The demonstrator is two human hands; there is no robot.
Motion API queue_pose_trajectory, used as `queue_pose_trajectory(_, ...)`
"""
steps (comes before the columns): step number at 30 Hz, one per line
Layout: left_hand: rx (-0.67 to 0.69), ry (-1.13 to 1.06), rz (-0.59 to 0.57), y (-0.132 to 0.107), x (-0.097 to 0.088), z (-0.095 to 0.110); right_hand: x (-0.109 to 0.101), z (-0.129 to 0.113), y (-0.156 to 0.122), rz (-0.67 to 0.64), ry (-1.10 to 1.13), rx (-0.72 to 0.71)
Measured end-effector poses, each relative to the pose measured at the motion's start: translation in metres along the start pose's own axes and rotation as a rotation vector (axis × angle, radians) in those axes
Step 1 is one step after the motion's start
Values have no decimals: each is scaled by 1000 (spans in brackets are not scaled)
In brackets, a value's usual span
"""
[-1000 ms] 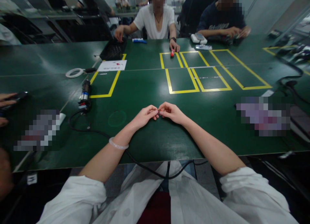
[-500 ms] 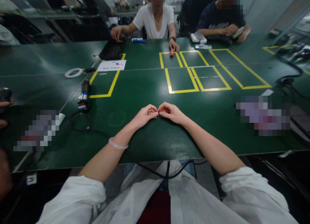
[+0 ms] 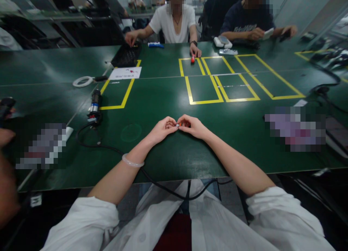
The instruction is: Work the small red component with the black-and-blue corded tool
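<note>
My left hand [image 3: 165,127] and my right hand [image 3: 192,126] meet over the green table [image 3: 174,157], fingers closed in a pinch. Between their fingertips is a small orange-and-white piece [image 3: 178,125] with a dark part, too small for its kind to be told. Its orange side reaches into the right hand, and the left fingertips grip the other end. Fingers hide most of it. A pale bracelet [image 3: 132,161] rings my left wrist.
Yellow tape [image 3: 206,102] marks boxes ahead. A black cable [image 3: 114,147] runs from a dark cylindrical device [image 3: 95,104] under my left arm. Opposite, a person's hand [image 3: 197,51] touches a red object [image 3: 193,59]; their other hand is at a black basket [image 3: 119,59].
More of the orange-and-white piece shows between my fingertips; my hands have barely shifted. The person at far right has moved their hands apart, now showing a white item.
</note>
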State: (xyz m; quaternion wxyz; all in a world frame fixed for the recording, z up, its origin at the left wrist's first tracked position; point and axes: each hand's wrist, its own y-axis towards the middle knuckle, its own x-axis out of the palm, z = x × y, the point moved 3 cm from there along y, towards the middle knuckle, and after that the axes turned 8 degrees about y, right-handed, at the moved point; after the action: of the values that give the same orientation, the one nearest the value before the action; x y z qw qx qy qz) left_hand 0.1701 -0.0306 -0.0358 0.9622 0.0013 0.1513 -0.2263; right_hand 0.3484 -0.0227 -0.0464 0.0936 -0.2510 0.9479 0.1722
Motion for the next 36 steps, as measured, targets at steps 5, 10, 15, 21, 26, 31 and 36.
queue_pose_trajectory(5,-9,13,11,-1,0,1,0,1,0,9,0,33)
queue_pose_trajectory(10,-15,34,16,-2,0,2,0,0,0,9,-8,33)
queue_pose_trajectory(15,-7,56,18,-1,0,0,0,0,0,9,-22,34)
queue_pose_trajectory(21,17,66,-3,0,-5,-1,-2,2,1,25,-25,28)
queue_pose_trajectory(26,85,185,192,-3,-50,0,-3,0,0,20,-60,32)
queue_pose_trajectory(31,36,584,582,-21,-134,-12,-2,-3,0,14,-64,31)
queue_pose_trajectory(36,-282,1111,893,-59,-205,-30,-1,-1,0,14,-63,48)
